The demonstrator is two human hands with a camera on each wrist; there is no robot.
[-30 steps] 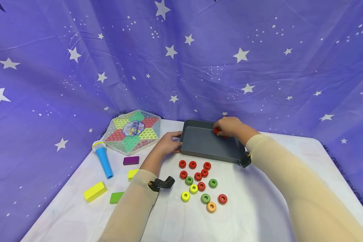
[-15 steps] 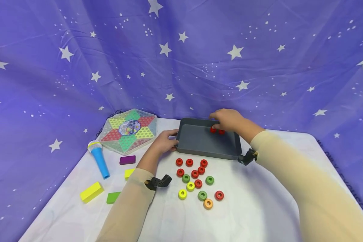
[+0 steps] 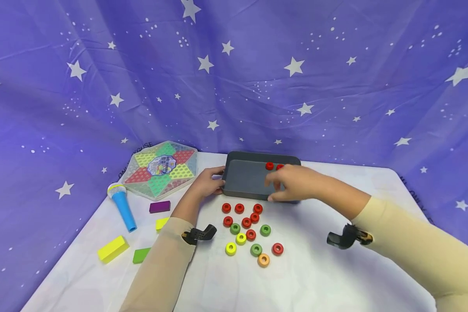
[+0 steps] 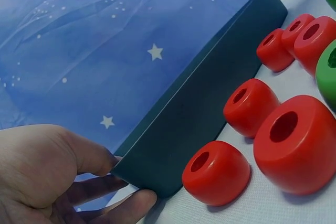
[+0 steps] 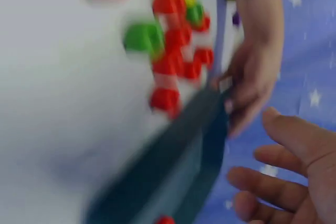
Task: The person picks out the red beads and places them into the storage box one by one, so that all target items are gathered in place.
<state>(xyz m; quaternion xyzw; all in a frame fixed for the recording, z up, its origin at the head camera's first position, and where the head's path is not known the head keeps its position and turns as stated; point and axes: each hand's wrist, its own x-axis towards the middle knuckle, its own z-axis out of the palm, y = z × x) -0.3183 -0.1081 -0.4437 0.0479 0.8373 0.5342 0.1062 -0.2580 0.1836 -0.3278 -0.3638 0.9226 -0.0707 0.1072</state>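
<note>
Here, left hand on tray corner.

I am at a staged play table under a white cloth, walled by a purple starry backdrop. Toys lie left of the grey tray: a board game, a toy microphone, blocks.

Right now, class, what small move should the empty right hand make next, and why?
Probably lower the right hand onto the nearest red ring and pinch it. Two red rings already lie in the grey tray, which the left hand grips at its corner, while more rings lie loose on the white table.
</note>
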